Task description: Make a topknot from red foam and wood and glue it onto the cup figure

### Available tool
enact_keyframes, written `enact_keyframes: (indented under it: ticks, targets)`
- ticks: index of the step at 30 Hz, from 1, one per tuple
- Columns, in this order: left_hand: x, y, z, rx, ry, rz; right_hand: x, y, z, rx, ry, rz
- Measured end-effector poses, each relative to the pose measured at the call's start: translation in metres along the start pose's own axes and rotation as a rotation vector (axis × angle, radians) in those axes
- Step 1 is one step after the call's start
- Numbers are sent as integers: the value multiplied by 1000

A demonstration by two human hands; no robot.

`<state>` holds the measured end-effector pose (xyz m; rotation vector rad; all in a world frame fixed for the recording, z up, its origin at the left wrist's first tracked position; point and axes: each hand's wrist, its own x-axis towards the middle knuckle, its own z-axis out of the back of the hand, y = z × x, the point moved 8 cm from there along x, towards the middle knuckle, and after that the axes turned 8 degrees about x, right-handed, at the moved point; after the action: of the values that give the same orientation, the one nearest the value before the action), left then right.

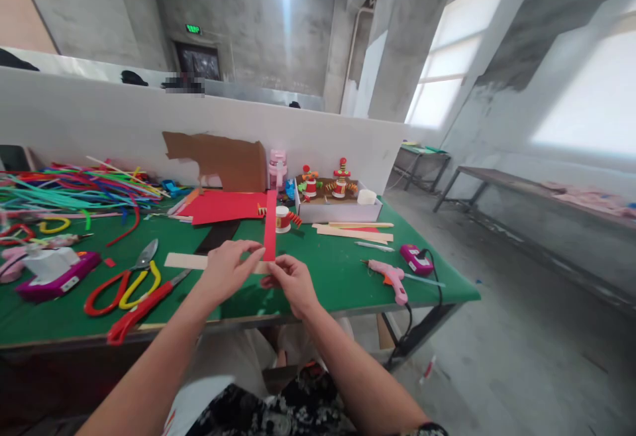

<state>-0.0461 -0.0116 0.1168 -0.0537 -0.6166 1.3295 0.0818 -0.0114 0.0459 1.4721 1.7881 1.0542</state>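
A pale beige strip [186, 261] lies across the green table near its front edge, and a red paper strip [269, 227] meets it at about a right angle. Over the beige strip rests my left hand [229, 267], its fingers stretched out and flat, thumb towards the red strip. My right hand [293, 285] pinches the lower end of the red strip, where it meets the beige one; its fingertips are partly hidden. Just beyond stands a small white cup [283, 219] with a red band and coiled arms. Red paper sheets [228, 207] lie behind my left hand.
Red-and-yellow-handled scissors [130, 283] and a red-handled knife [149, 307] lie left. A pink glue gun [390, 278] and purple power block [416, 259] are right. A white box [338, 212] holds figures. Colourful pipe cleaners [74, 187] pile up far left.
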Motion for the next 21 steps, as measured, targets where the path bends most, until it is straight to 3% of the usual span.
enact_keyframes:
  ticks: [5,9,17,21]
  targets:
    - [-2,-9,-2,-200,245,-20,-23,-5,6,-31,4,-42]
    - [0,-18,-6,-308,352,-35,-30,-7,13,-65,-13,-40]
    - [-4,-26,-15,-347,405,-54,-34,-10,9,-82,9,-109]
    - [-6,-29,-9,-225,257,-131,-37,-13,9,-51,-25,-139]
